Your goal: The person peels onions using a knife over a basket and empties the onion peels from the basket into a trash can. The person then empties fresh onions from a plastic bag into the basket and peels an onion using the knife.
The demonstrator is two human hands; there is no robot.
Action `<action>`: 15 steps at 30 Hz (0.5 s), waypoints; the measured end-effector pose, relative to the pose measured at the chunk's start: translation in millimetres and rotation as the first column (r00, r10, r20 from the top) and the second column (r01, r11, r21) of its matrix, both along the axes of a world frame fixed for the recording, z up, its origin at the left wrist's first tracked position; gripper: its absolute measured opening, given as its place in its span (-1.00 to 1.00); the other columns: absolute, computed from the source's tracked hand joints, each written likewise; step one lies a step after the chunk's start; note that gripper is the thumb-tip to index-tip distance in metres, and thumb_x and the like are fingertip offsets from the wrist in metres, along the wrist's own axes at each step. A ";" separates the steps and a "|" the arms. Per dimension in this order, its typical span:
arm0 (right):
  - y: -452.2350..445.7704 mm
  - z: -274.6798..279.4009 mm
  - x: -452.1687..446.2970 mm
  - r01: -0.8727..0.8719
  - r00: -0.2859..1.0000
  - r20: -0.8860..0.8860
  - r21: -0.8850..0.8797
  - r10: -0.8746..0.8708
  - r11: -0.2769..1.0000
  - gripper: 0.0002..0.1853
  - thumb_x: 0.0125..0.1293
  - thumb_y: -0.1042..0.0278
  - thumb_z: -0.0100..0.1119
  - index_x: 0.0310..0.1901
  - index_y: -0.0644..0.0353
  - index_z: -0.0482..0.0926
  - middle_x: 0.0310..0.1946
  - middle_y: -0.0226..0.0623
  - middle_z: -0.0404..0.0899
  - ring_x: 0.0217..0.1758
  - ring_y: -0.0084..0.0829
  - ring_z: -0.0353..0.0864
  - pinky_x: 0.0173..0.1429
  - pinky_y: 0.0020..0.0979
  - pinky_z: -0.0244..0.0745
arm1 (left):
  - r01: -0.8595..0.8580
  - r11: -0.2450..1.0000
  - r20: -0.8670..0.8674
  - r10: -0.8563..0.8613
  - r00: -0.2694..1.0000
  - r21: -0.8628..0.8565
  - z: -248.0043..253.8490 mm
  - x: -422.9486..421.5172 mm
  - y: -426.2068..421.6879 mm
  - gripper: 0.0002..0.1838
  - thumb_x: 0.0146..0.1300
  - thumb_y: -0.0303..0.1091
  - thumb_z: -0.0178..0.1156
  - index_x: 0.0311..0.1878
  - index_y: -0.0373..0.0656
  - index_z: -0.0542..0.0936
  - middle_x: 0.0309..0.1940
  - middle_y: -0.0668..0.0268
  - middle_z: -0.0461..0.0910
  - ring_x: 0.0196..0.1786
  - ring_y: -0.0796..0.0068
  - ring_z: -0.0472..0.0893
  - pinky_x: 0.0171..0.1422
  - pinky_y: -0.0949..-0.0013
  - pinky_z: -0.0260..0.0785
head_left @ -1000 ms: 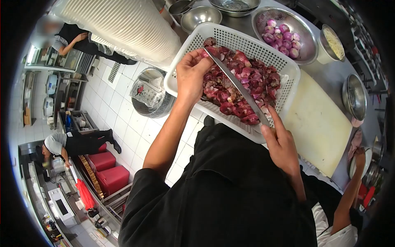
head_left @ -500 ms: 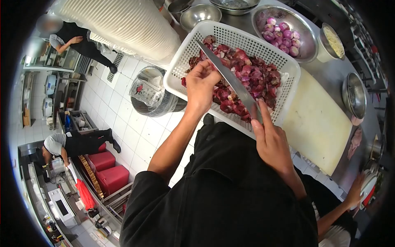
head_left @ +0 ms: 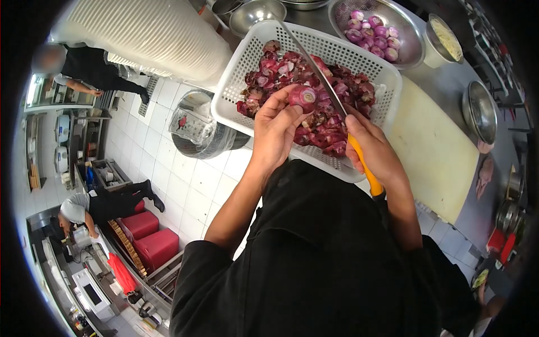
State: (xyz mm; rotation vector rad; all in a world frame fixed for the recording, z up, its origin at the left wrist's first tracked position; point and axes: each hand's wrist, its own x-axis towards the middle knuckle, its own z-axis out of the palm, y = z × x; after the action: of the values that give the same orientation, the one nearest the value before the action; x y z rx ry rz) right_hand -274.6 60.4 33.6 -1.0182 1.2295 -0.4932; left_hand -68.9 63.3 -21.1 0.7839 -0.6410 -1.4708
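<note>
Between the fingertips and thumb of my left hand point(head_left: 273, 135) is a red onion point(head_left: 303, 97), its cut end facing up. My right hand point(head_left: 377, 150) grips the yellow handle of a long knife point(head_left: 314, 66). The blade points up and away, passing just right of the onion; I cannot tell whether they touch. Both hands are over the near side of a white perforated basket point(head_left: 393, 84), which holds a heap of red onion skins point(head_left: 281, 68).
Peeled onions sit in a steel colander point(head_left: 415, 48) at the back. To the right lies a cutting board point(head_left: 435, 151) near a steel bowl point(head_left: 484, 115). Stacked white containers point(head_left: 151, 36) and a lined bin point(head_left: 193, 126) are left. Two people point(head_left: 90, 62) stand across the floor.
My left hand has turned and now shows the onion. The knife has tilted more upright, exposing its yellow handle. The view has shifted slightly, and the co-worker at lower right has moved lower.
</note>
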 end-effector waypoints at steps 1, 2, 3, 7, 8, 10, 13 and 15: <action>0.3 1.3 -0.8 -0.004 0.999 0.049 0.028 0.002 1.000 -0.40 0.52 -0.17 -0.12 0.36 0.12 0.38 -0.66 -0.46 0.35 -0.69 -0.63 0.29 -0.60 -0.52 0.20 | 0.008 1.000 -0.032 -0.008 0.999 0.011 -0.3 1.4 -1.0 -0.51 0.31 -0.61 0.02 0.33 -0.37 0.38 0.15 0.15 0.54 0.19 0.30 0.58 0.37 0.13 0.43; 0.2 0.8 -1.4 -0.021 0.995 0.099 0.037 0.017 0.999 -0.45 0.52 -0.17 -0.13 0.25 0.13 0.42 -0.66 -0.45 0.35 -0.69 -0.63 0.29 -0.60 -0.52 0.20 | 0.013 1.000 -0.036 -0.013 0.999 0.018 -2.6 2.3 -1.5 -0.51 0.32 -0.59 0.01 0.34 -0.36 0.37 0.16 0.14 0.53 0.19 0.30 0.58 0.37 0.11 0.43; 0.5 0.1 -2.7 -0.035 0.989 0.147 0.048 0.028 0.998 -0.47 0.52 -0.18 -0.14 0.14 0.15 0.46 -0.67 -0.45 0.35 -0.70 -0.62 0.28 -0.60 -0.51 0.20 | 0.016 1.000 -0.030 -0.016 0.999 0.026 -1.5 2.4 -1.3 -0.50 0.32 -0.59 0.01 0.34 -0.36 0.37 0.16 0.14 0.53 0.19 0.30 0.57 0.37 0.11 0.43; 1.7 0.0 -2.6 -0.086 0.960 0.273 0.057 0.067 0.995 -0.50 0.53 -0.21 -0.17 -0.23 0.13 0.43 -0.68 -0.43 0.35 -0.70 -0.61 0.29 -0.60 -0.51 0.21 | 0.034 0.997 -0.042 -0.031 0.999 0.063 0.4 0.4 1.3 -0.48 0.31 -0.60 0.01 0.36 -0.36 0.35 0.16 0.14 0.54 0.19 0.30 0.57 0.37 0.12 0.43; 1.6 0.1 -2.2 -0.087 0.961 0.268 0.049 0.071 0.995 -0.49 0.53 -0.22 -0.17 -0.25 0.13 0.42 -0.69 -0.43 0.35 -0.70 -0.61 0.29 -0.60 -0.51 0.21 | 0.035 0.997 -0.052 -0.031 0.998 0.073 -0.1 0.6 2.0 -0.47 0.30 -0.60 0.00 0.37 -0.36 0.35 0.16 0.13 0.54 0.19 0.30 0.57 0.37 0.12 0.43; 0.6 0.5 -0.7 -0.095 0.963 0.258 0.032 0.083 0.995 -0.49 0.53 -0.22 -0.18 -0.28 0.13 0.41 -0.69 -0.43 0.34 -0.70 -0.61 0.29 -0.60 -0.51 0.22 | 0.051 0.995 -0.110 -0.042 0.993 0.082 -0.9 0.5 2.6 -0.50 0.33 -0.58 0.03 0.35 -0.35 0.36 0.15 0.13 0.54 0.20 0.31 0.57 0.36 0.13 0.44; 1.8 -6.9 3.1 -0.084 0.972 0.222 0.006 0.080 0.996 -0.49 0.54 -0.19 -0.18 -0.20 0.17 0.45 -0.69 -0.44 0.34 -0.70 -0.61 0.28 -0.60 -0.51 0.22 | 0.043 0.995 -0.093 -0.035 0.995 0.091 -0.1 -3.7 5.4 -0.55 0.38 -0.54 0.07 0.33 -0.35 0.38 0.15 0.12 0.54 0.20 0.31 0.57 0.34 0.14 0.46; 3.8 -3.9 8.1 -0.095 0.976 0.194 -0.034 0.100 0.995 -0.50 0.55 -0.16 -0.19 -0.11 0.19 0.48 -0.69 -0.45 0.33 -0.71 -0.62 0.28 -0.61 -0.51 0.22 | 0.030 0.994 -0.062 -0.024 0.998 0.100 -0.9 -3.7 7.2 -0.58 0.40 -0.51 0.09 0.30 -0.36 0.39 0.15 0.11 0.55 0.20 0.30 0.57 0.33 0.14 0.47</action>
State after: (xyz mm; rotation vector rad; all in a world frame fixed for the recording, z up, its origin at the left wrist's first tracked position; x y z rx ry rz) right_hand -266.5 64.2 29.7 -1.0207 0.9957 -0.5202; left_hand -72.6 70.5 -22.1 0.8082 -0.5360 -1.5557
